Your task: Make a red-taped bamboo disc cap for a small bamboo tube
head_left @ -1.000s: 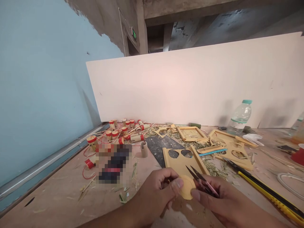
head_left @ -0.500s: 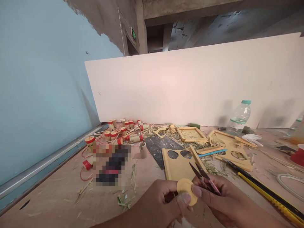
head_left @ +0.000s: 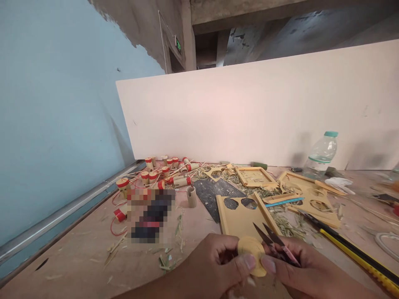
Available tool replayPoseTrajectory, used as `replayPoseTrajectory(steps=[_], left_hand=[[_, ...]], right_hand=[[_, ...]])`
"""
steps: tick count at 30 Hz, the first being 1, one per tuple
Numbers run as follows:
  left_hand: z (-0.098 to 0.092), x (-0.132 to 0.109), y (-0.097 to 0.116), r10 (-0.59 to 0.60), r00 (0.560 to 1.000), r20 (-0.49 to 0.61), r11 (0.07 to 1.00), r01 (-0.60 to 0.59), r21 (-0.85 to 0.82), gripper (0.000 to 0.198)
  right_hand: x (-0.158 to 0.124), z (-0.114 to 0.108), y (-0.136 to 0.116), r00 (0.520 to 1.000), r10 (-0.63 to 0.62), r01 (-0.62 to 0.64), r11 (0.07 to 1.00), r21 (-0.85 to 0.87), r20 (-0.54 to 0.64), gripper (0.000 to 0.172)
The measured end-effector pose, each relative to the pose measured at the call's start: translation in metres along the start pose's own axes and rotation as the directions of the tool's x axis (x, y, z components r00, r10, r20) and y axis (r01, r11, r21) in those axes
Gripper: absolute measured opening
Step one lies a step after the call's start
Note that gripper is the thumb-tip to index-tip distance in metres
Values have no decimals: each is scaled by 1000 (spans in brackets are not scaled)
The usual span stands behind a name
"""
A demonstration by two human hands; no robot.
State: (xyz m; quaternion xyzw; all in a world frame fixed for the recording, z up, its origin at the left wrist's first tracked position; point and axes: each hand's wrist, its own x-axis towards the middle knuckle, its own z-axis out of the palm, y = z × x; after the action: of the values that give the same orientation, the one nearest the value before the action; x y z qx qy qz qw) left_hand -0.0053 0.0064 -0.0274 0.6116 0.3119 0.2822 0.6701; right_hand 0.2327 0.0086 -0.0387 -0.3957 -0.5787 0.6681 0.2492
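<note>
Two overlapping round tan card discs [head_left: 252, 248] are pinched between both hands at the bottom of the view. My left hand [head_left: 222, 265] grips their left side, thumb on the front. My right hand [head_left: 294, 265] presses its thumb against their right edge and also holds a pair of scissors [head_left: 274, 241], whose dark blades stand parted and point up and to the left. The scissors' handles are hidden in the fingers. Just beyond the hands lies a tan card sheet [head_left: 238, 220] with round holes cut in it and raised side edges.
Several bamboo tubes with red bands [head_left: 152, 177] lie at the left, near an upright bare tube [head_left: 191, 197]. Behind are card frames [head_left: 256, 177], bamboo shavings and a dark sheet [head_left: 207, 195]. A yellow-black utility knife [head_left: 352, 249] and a water bottle [head_left: 322, 153] are at the right.
The view has swung slightly left, so everything appears further right. Both hands keep hold of the discs, and the scissors stay in the right hand.
</note>
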Motion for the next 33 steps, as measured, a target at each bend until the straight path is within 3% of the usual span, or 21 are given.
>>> replayPoseTrajectory(steps=[8, 13, 17, 22, 27, 33], left_hand=[[-3, -3, 6, -43, 993, 106, 995, 33, 90, 74], [-1, -4, 12, -91, 991, 100, 988, 77, 136, 76], [-2, -2, 9, -75, 997, -35, 983, 80, 164, 72], [-4, -3, 5, -63, 994, -94, 984, 78, 163, 70], [-3, -4, 6, -39, 986, -165, 982, 68, 177, 68], [0, -3, 16, -27, 998, -49, 972, 38, 232, 65]], right_hand=[[4, 3, 5, 998, -41, 42, 999, 6, -45, 49], [6, 17, -6, 968, -241, 245, 968, 45, -72, 53], [-3, 17, -18, 992, -68, 71, 997, 27, -102, 56], [-12, 15, -26, 968, 77, -13, 966, 258, -238, 83], [-10, 16, -22, 951, 49, -10, 992, 128, -305, 80], [-12, 16, -20, 968, -64, 57, 998, -35, -241, 73]])
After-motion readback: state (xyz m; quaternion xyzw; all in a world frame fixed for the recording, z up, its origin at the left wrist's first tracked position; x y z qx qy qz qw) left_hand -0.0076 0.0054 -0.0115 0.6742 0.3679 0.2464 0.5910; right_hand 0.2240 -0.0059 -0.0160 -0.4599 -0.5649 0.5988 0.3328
